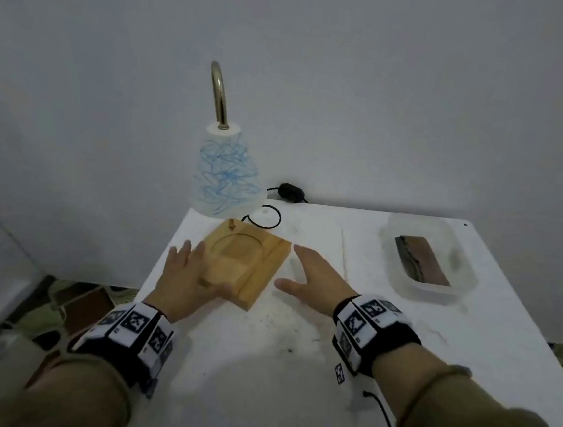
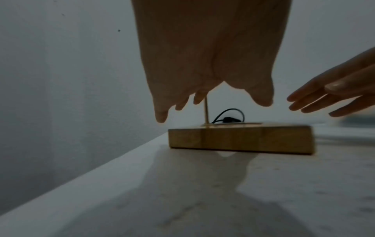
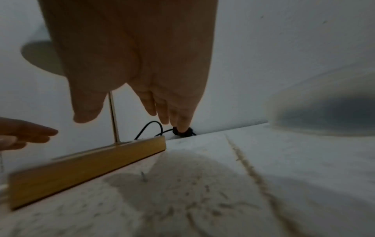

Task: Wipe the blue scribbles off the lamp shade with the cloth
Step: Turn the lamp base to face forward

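Note:
The lamp shade [image 1: 228, 177] is white with blue scribbles and hangs from a curved brass neck [image 1: 220, 93] above a square wooden base [image 1: 251, 262] at the table's back left. My left hand [image 1: 185, 269] is spread flat over the base's left front corner, fingers straight; I cannot tell whether it touches. My right hand [image 1: 312, 274] is open and empty just right of the base, above the table. A folded brown-grey cloth [image 1: 420, 259] lies in a clear plastic container [image 1: 434, 295] at the right. From the left wrist, the left hand [image 2: 202, 80] hangs above the base [image 2: 239, 139].
A black cable with an inline switch [image 1: 289, 191] loops behind the base at the table's back edge. The white table [image 1: 291, 386] is smudged, and its left edge runs close beside the base. A wall stands directly behind. The thin brass rod [image 3: 113, 118] rises from the base.

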